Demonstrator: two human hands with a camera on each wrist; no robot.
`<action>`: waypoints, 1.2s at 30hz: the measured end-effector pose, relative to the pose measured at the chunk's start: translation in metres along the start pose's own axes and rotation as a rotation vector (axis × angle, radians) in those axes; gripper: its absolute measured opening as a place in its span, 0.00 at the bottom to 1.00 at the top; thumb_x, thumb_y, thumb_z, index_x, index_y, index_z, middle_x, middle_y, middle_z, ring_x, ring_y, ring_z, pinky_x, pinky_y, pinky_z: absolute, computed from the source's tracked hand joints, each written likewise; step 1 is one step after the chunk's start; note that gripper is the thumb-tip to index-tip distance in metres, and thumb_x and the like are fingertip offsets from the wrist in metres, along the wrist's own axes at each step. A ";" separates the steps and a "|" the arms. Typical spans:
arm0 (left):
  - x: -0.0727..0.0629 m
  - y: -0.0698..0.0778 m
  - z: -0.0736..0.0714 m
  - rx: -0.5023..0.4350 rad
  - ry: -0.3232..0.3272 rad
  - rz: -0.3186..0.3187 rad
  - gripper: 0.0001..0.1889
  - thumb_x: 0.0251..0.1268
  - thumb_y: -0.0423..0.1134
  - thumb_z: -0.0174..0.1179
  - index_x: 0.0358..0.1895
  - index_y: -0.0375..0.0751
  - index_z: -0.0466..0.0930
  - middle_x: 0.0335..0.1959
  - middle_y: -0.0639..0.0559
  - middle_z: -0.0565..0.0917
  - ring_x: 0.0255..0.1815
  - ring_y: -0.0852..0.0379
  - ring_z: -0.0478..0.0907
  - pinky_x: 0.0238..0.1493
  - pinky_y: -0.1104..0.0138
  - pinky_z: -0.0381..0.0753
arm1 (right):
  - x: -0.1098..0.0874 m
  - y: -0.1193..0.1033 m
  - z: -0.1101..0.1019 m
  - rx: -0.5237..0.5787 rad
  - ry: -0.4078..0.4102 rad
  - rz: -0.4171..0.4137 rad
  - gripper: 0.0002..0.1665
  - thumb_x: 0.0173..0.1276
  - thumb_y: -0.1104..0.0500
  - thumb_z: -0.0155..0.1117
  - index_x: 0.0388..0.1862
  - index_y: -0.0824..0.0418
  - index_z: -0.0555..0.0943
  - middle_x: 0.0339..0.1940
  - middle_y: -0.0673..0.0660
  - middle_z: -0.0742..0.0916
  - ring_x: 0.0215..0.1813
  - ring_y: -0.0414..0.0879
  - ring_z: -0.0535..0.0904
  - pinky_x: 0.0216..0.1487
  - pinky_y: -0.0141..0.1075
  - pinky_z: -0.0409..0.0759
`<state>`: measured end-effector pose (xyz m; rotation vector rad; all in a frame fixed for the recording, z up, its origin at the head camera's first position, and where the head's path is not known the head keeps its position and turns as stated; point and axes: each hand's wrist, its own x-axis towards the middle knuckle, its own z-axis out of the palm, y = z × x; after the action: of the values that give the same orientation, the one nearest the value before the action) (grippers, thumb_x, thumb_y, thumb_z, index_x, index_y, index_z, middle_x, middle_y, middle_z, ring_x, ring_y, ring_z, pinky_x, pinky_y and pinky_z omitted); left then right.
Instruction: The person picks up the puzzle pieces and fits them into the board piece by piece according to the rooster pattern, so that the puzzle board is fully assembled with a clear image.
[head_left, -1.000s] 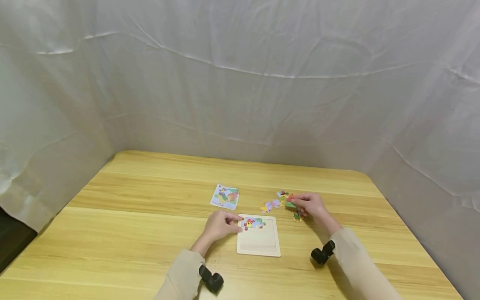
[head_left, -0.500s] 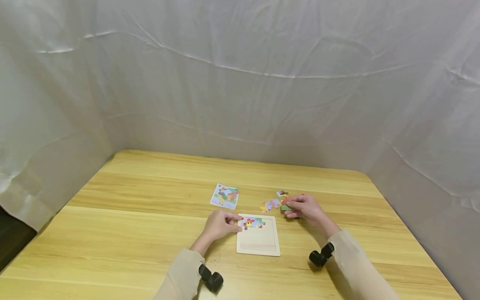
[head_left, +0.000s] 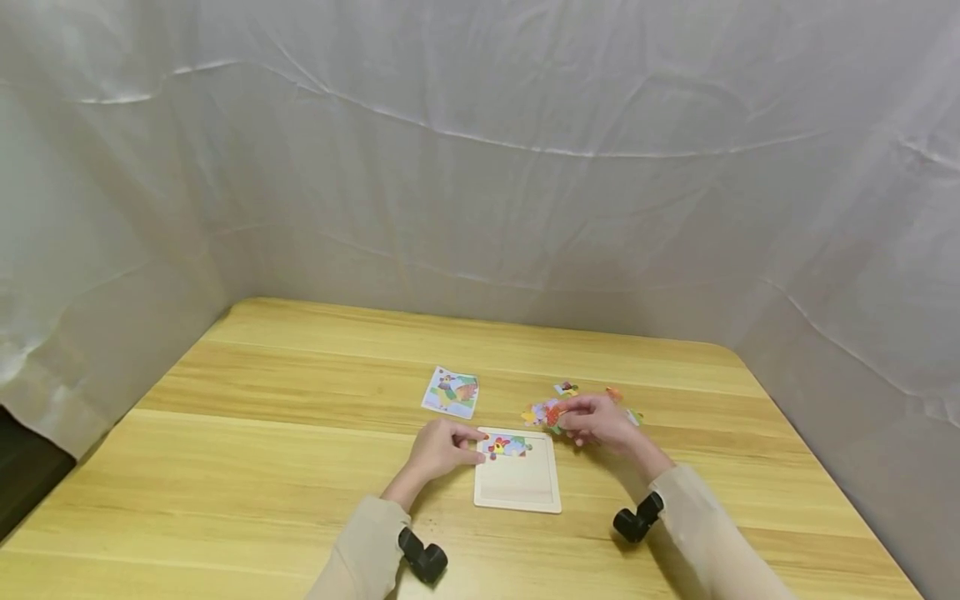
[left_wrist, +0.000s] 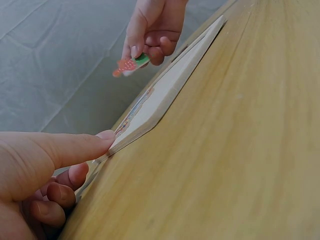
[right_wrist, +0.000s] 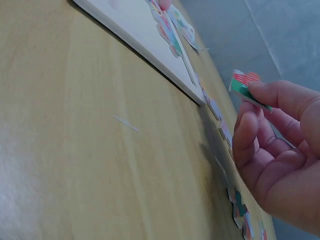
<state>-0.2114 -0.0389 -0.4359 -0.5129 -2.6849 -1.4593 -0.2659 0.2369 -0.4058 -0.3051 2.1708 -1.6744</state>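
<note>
In the head view my right hand (head_left: 600, 421) pinches a red-and-green jigsaw piece (right_wrist: 245, 87) between thumb and fingertips, held above the table. Nearby lie loose jigsaw pieces (head_left: 537, 412), partly hidden by that hand. The square wooden puzzle tray (head_left: 517, 487) lies flat, with several joined pieces (head_left: 507, 446) along its upper left. My left hand (head_left: 442, 450) rests at the tray's left edge. In the left wrist view one straight digit (left_wrist: 82, 148) touches the tray's corner while the other fingers bend beside it.
A picture card (head_left: 451, 392) showing a colourful animal design lies behind the tray. More jigsaw pieces (right_wrist: 237, 205) are scattered under and beyond my right hand. Pale cloth (head_left: 480, 208) hangs around the wooden table (head_left: 300, 500).
My right hand has moved left, carrying the red-and-green jigsaw piece toward the tray, uncovering loose pieces to its right. My left hand stays at the tray's edge.
</note>
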 end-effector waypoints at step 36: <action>0.000 -0.002 0.001 -0.009 0.004 -0.009 0.13 0.43 0.36 0.69 0.36 0.38 0.84 0.14 0.59 0.70 0.17 0.64 0.63 0.22 0.72 0.62 | 0.006 0.001 0.024 -0.201 -0.118 -0.077 0.10 0.56 0.69 0.63 0.35 0.77 0.78 0.18 0.56 0.81 0.17 0.40 0.74 0.20 0.30 0.74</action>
<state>-0.2124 -0.0392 -0.4377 -0.4988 -2.6822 -1.4732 -0.2616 0.2140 -0.4134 -0.5352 2.2667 -1.4391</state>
